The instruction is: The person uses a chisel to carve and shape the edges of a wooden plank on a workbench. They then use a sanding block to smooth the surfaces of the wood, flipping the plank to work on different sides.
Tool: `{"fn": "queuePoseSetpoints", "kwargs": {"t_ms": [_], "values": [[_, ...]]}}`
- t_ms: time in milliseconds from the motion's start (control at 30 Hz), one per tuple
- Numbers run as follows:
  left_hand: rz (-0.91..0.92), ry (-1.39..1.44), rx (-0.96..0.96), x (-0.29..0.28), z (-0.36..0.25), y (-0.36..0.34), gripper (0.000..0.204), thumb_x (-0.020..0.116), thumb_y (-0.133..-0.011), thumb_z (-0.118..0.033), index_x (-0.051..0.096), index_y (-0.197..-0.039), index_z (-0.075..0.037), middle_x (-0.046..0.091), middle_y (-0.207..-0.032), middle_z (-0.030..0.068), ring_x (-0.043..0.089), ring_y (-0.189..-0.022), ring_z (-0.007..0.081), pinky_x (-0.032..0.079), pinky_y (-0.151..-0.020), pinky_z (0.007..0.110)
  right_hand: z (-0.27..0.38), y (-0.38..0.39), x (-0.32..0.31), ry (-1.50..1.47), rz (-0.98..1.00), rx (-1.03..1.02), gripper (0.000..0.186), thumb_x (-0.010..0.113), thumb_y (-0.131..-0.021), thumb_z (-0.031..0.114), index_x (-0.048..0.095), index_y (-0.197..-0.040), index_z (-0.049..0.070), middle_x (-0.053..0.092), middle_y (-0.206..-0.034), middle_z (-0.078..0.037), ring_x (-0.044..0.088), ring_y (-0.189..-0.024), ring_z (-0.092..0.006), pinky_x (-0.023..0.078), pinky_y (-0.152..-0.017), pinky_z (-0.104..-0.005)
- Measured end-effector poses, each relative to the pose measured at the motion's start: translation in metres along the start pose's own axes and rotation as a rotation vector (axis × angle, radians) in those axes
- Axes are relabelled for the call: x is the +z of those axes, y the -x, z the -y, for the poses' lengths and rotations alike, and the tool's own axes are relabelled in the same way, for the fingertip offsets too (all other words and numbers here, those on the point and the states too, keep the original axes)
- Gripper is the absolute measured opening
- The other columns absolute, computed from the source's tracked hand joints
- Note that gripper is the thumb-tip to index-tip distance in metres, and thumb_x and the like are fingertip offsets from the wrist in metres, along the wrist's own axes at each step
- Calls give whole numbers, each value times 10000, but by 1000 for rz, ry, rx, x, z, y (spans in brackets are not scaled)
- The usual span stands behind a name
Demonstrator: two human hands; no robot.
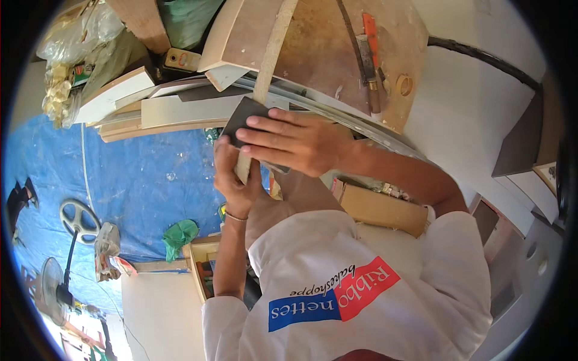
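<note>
A long, narrow, pale strip of wood (268,63) runs from the workbench down to my hands. My left hand (236,180) is closed round its near end, with fingers and thumb on either side. Across the strip lies a dark grey sheet (245,115) that looks like sandpaper. My right hand (301,141) holds this sheet against the strip, its fingers stretched over the top and its thumb hidden. Part of the sheet shows again below the palm. What lies under the right palm cannot be seen.
On the workbench (325,72) lie a wooden-handled tool (373,96), an orange tool (369,36) and a tape roll (404,85). Stacked boards (180,111) stand along its left. A blue tarp (144,174) covers the floor, near a fan (53,289) and an open wooden drawer (198,271).
</note>
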State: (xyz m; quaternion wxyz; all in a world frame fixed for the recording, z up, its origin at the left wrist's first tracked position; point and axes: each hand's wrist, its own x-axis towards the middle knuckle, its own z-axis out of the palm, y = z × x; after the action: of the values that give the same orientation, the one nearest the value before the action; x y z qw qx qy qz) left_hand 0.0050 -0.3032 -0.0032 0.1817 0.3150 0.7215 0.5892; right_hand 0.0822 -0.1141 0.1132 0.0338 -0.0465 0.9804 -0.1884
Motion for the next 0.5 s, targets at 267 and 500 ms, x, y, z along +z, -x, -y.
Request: {"fn": "queuePoseSetpoints", "kwargs": {"t_ms": [267, 500], "values": [[108, -20, 108, 2, -26, -24, 584, 685, -823, 142, 641, -1383, -19, 675, -1353, 210, 680, -1227, 362, 548, -1020, 409, -159, -5, -56, 367, -163, 277, 496, 530, -940, 32, 604, -1428, 79, 567, -1493, -155, 509, -1411, -335, 396, -1191, -449], [-92, 214, -102, 13, -20, -27, 470, 650, -831, 139, 681, -1282, 11, 703, -1268, 251, 712, -1158, 376, 555, -994, 397, -63, 11, 26, -99, -501, 401, 583, 560, -864, -83, 637, -1410, 107, 555, -1525, -123, 475, -1445, -369, 357, -1224, -481]]}}
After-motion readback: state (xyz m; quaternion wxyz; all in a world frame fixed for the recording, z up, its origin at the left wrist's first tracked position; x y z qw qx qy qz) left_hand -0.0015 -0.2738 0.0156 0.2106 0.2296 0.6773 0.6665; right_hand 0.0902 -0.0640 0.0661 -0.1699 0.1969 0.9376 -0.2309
